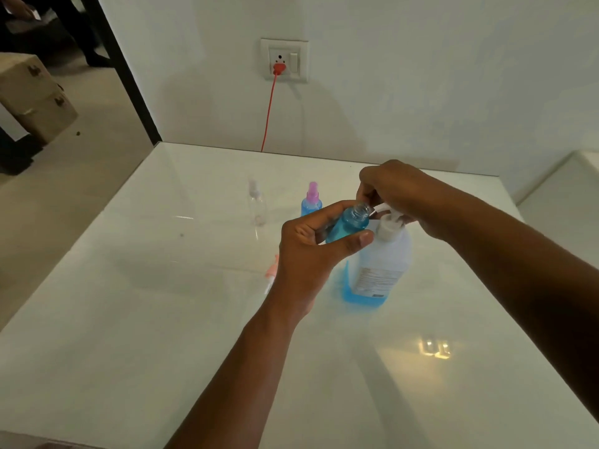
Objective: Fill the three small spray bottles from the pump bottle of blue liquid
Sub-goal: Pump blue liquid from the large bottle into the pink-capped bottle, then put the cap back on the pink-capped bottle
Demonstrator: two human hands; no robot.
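My left hand grips a small uncapped spray bottle, blue liquid nearly up to its neck, tilted with its mouth at the pump spout. My right hand rests over the white pump head of the large pump bottle, fingers curled around it. That bottle stands on the table with a low layer of blue liquid at its base. Behind stands a second small bottle, blue-filled with a pink sprayer. A clear empty small bottle stands further left. A loose pink sprayer cap lies partly hidden by my left wrist.
The glossy white table meets a white wall at its far edge. A red cable runs down from a wall socket behind the table. Cardboard boxes sit on the floor at the left.
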